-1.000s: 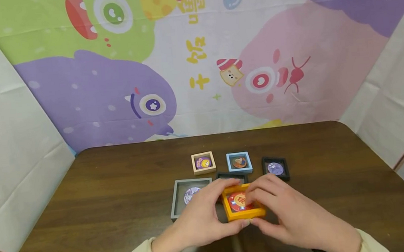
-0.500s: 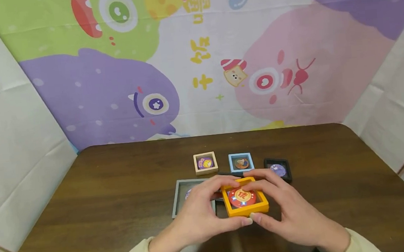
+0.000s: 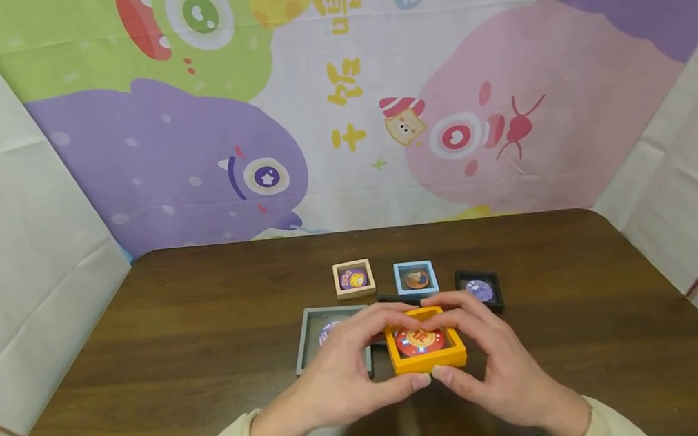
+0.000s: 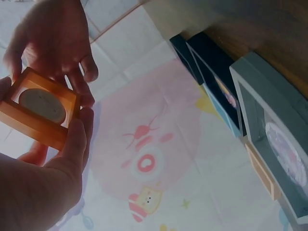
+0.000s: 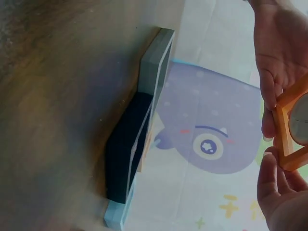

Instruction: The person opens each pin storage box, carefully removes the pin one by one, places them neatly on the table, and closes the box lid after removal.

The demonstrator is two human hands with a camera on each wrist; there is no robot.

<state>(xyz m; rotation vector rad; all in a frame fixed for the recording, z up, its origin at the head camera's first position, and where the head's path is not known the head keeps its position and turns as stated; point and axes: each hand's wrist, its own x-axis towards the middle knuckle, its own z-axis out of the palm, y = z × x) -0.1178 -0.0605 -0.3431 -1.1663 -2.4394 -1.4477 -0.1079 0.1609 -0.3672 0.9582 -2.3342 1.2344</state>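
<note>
An orange floating display frame (image 3: 429, 362) with a round red badge (image 3: 421, 340) behind its clear film is held between both hands, tilted above the table. My left hand (image 3: 340, 367) grips its left side, thumb along the near edge and fingers over the far edge. My right hand (image 3: 511, 363) grips the right side the same way. The two index fingertips meet over the film at the top of the badge, and the thumb tips nearly meet below. Both wrist views show the badge's plain grey back (image 4: 42, 106) through the orange frame.
On the brown table (image 3: 212, 368) lie a large grey frame (image 3: 300, 343), a cream frame (image 3: 355, 293), a light blue frame (image 3: 415, 265) and a black frame (image 3: 496, 295) at right, each with a round badge. Another black frame (image 5: 127, 149) is partly hidden behind the hands.
The orange frame has shifted slightly right and is held more squarely. My right fingers have drawn back from the badge's middle towards its top edge. The badge's printed character appears turned.
</note>
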